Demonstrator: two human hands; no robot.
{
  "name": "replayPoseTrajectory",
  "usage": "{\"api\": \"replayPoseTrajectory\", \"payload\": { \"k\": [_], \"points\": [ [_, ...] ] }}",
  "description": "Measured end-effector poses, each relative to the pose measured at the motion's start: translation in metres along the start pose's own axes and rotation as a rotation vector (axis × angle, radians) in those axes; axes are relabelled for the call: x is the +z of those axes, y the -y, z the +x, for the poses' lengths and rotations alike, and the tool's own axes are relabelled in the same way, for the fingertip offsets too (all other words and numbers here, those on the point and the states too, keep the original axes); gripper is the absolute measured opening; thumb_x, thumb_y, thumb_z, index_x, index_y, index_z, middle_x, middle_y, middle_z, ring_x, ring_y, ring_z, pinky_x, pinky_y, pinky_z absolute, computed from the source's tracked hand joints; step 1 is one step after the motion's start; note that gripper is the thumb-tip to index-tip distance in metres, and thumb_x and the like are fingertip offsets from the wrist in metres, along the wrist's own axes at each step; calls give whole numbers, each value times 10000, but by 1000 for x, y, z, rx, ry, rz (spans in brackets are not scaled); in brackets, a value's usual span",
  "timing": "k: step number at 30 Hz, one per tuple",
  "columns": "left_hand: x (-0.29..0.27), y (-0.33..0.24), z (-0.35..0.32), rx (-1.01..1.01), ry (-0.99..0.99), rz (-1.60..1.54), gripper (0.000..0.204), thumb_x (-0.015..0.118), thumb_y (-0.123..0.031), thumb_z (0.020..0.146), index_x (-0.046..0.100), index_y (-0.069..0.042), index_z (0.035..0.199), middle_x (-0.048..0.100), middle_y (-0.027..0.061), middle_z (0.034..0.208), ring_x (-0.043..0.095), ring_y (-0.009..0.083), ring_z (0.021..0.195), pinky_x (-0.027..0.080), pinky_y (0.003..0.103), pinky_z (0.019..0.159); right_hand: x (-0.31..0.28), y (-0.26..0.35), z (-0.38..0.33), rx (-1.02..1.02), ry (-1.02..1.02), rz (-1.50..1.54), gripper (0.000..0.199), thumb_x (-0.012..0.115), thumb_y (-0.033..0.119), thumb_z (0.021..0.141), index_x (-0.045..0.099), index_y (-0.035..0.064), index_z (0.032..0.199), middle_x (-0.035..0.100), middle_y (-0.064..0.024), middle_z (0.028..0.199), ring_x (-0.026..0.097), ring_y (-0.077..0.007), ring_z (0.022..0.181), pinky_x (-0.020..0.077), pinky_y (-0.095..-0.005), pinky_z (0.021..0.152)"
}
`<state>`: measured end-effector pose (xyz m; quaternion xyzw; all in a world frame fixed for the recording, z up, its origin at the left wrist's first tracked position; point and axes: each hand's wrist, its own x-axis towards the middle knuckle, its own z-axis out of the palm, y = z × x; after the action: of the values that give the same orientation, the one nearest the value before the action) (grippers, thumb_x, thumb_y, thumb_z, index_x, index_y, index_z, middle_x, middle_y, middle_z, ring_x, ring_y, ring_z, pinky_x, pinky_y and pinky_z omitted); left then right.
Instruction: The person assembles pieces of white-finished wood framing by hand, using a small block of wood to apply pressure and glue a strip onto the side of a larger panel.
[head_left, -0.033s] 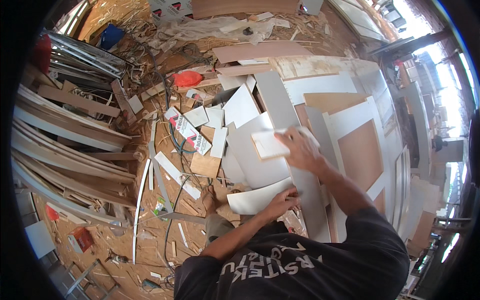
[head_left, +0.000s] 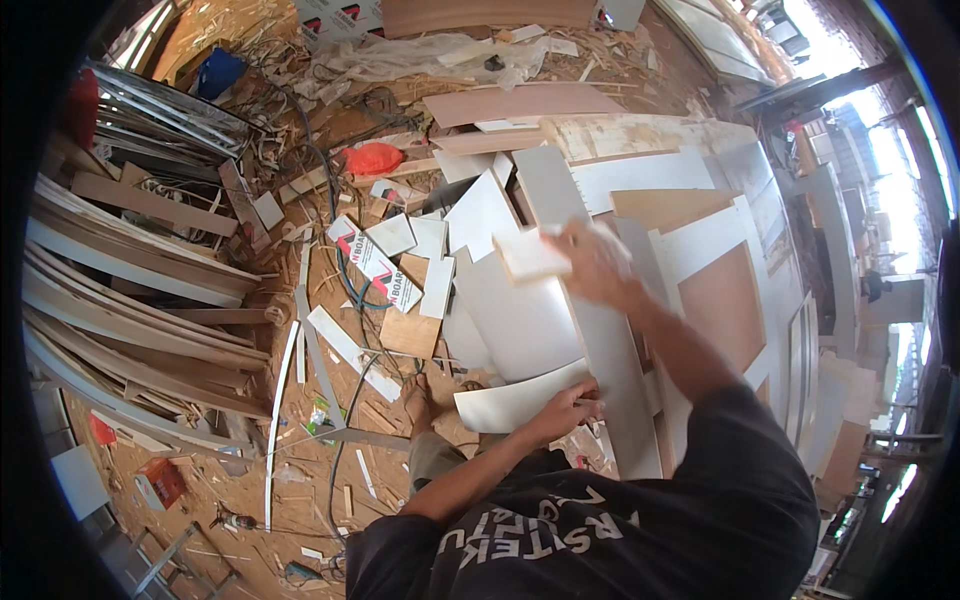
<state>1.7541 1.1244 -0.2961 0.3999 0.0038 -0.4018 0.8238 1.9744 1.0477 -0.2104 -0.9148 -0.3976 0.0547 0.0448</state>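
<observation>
The left hand pinches the edge of a curved white laminate sheet, which spreads leftward from that grasp. Up and right, the right hand clasps a small pale board above the long grey panel.

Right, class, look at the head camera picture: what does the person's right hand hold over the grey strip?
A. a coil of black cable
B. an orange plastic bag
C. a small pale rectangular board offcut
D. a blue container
C: the right hand grips a small pale board offcut above the long grey strip, while the left hand rests at the edge of a curved white sheet.
</observation>
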Motion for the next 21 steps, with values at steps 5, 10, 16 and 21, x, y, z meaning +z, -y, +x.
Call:
{"api": "replayPoseTrajectory", "payload": {
  "k": [5,10,16,21],
  "points": [
    [-11,10,-33,43,-82,142,585,694,-292,984,528,36,1439,664,151,1233,653,217,1111,522,354,969,-5,-47,131,105,-83,-8,514,679,166,858,651,167,1372,587,-185,1154,634,-381,1068,523,-479,912],
    [-97,47,-104,-102,-373,288,625,696,-321,968,534,45,1448,689,142,1236,657,226,1129,525,354,961,-25,11,143,323,-37,51,484,634,162,885,642,163,1369,566,-223,1235,614,-402,1167,527,-507,924],
    [-135,18,-152,-272,-477,109,511,674,-304,992,587,8,1388,699,83,1169,676,167,985,535,300,832,37,45,-52,280,4,82,606,624,65,765,590,85,1370,542,-278,1179,660,-438,959,552,-552,777],
    [-114,25,-94,-257,-370,301,504,675,-367,986,614,-19,1346,697,101,1161,706,210,953,548,314,791,-7,132,-238,562,63,268,574,723,115,784,601,134,1345,555,-214,1189,679,-412,1002,565,-505,844]
  ]
}}
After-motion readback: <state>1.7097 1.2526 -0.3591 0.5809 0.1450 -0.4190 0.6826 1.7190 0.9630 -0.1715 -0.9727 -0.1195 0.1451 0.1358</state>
